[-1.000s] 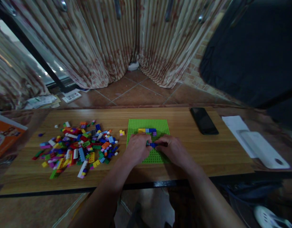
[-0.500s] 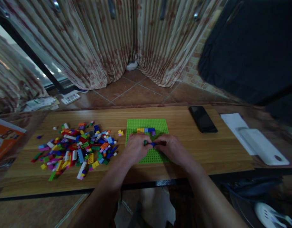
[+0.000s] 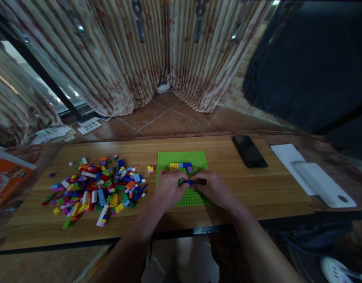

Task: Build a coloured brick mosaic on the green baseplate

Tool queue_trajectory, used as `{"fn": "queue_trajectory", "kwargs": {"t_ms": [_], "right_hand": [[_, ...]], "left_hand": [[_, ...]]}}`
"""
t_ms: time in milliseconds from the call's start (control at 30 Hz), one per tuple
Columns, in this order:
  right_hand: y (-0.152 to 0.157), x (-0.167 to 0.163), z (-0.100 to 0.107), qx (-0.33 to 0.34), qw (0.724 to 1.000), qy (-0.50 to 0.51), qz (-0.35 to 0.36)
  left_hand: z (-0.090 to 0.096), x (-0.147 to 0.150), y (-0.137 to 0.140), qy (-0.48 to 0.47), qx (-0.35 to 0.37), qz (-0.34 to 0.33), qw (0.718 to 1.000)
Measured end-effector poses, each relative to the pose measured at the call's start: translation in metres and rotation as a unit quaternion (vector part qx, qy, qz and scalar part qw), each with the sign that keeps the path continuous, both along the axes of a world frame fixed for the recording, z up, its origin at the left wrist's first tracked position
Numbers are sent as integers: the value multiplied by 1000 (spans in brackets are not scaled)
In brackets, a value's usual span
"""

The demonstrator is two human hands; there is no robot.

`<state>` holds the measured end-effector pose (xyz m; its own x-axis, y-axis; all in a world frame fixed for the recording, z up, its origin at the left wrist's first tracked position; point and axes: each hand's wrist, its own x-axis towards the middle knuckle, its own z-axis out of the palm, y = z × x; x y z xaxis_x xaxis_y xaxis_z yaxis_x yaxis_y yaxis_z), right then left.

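**Left hand point(image 3: 170, 189) and right hand point(image 3: 212, 187) pinch a blue brick point(image 3: 189, 182) over the board point(image 3: 192, 199)**

I take the board as the clock, with twelve o'clock away from the person. The left hand comes from seven o'clock, its thumb and finger closed on the brick; the right hand comes from five o'clock and closes its fingertips on the same brick. The brick is near the middle of the board. A green bit point(image 3: 180, 182) shows at the left fingertips; I cannot tell if it is joined to the brick.

The step in hand is, in my judgement, fitting or turning small pieces between the fingers. The next move seems to call for exact alignment of studs and a gentle, even press.

Beyond the fingers, toward twelve o'clock, a row point(image 3: 181, 166) of yellow, light blue and blue stands on the board, with a purple brick point(image 3: 189, 169) at its right end. At nine o'clock lies the mixed pile point(image 3: 95, 184); between it and the board sits a yellow piece point(image 3: 150, 169). At two o'clock, well apart, rests a phone point(image 3: 249, 151).
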<state>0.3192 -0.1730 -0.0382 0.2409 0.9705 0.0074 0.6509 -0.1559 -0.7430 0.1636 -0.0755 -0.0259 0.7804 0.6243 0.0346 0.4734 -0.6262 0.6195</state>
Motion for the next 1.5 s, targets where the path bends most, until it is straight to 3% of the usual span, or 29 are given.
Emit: {"fn": "queue_trajectory", "kwargs": {"t_ms": [100, 200, 333, 400, 467, 633, 833, 1000, 1133, 1333, 1500], "right_hand": [[-2, 4, 0, 19, 998, 57, -33], [-3, 6, -1, 73, 985, 127, -90], [2, 0, 4, 157, 970, 139, -126], [4, -5, 9, 182, 969, 123, -111], [7, -11, 12, 186, 974, 103, -80], [10, -18, 13, 176, 981, 60, -53], [12, -24, 9, 189, 979, 58, -46], [12, -22, 6, 241, 964, 61, -94], [11, -19, 7, 239, 966, 20, -92], [7, -18, 14, 180, 983, 21, -26], [5, -14, 15, 142, 989, 41, -24]], "left_hand": [[1, -4, 5, -93, -52, 51, 993], [6, -6, 11, -179, -149, 102, 967], [12, -1, 10, -264, -332, 111, 899], [15, 5, 6, -271, -428, 91, 857], [17, 10, 2, -249, -481, 74, 837], [19, 15, -1, -228, -513, 57, 826], [14, 19, -4, -268, -566, 67, 777], [3, 20, -4, -336, -596, 115, 720], [-1, 16, 0, -342, -590, 119, 722], [0, 13, 6, -352, -583, 120, 722], [-2, 11, 9, -304, -550, 85, 773]]}}
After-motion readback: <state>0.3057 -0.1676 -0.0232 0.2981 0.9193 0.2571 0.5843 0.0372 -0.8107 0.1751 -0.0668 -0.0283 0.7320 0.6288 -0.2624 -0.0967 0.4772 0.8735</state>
